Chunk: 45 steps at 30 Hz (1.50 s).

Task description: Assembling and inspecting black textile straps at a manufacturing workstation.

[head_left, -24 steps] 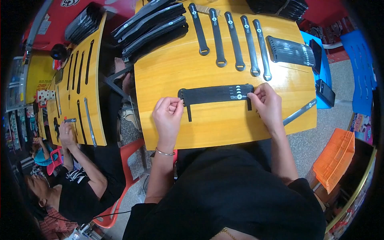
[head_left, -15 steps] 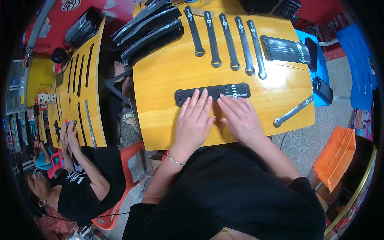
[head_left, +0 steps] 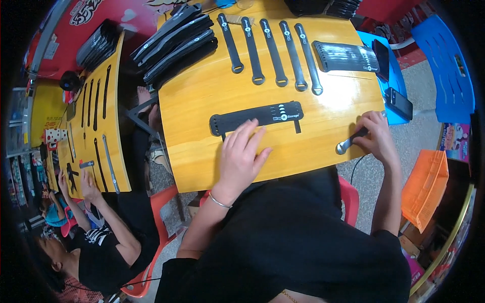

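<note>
A flat black bundle of stacked straps (head_left: 247, 120) lies across the middle of the wooden table. Short strips stick out from under its near edge. Fingertips of my left hand (head_left: 241, 154) rest on that near edge, fingers outstretched. Further right, my right hand (head_left: 375, 135) has its fingers bent down over a single dark strap (head_left: 344, 146) with a looped, shiny end. The hand covers most of that strap. Beyond the bundle, several single straps (head_left: 274, 55) lie side by side, loop ends toward me.
Folded black straps (head_left: 174, 48) are piled at the far left. Another strap bundle (head_left: 346, 56) lies far right, near a phone (head_left: 399, 103) on a blue stool. An orange basket (head_left: 425, 189) stands at right. A co-worker (head_left: 103, 237) sits left at another table (head_left: 113, 151).
My right hand has left the bundle and moved right onto the lone strap. My left hand stays by the bundle, its fingers now slightly lower. The strips under the bundle now show.
</note>
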Each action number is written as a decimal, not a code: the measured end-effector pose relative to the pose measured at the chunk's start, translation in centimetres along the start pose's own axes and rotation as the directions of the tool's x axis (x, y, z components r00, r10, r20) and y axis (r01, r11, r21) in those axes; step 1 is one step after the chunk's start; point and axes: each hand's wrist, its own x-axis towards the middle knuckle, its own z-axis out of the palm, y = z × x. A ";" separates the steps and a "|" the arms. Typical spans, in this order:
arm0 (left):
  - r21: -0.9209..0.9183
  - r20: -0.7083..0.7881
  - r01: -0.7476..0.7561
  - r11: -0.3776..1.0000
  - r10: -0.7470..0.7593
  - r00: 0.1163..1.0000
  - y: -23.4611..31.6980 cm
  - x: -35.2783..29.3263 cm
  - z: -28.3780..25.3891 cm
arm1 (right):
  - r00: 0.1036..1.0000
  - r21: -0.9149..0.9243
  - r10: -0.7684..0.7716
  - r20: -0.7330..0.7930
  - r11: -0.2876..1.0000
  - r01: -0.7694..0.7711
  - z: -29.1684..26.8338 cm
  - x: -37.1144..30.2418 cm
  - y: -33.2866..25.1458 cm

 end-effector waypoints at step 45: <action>-0.789 0.131 0.500 0.358 -0.697 0.705 -7.4 -2.1 -2.1 | 0.981 0.819 0.188 0.057 0.553 -0.154 8.1 5.0 -8.8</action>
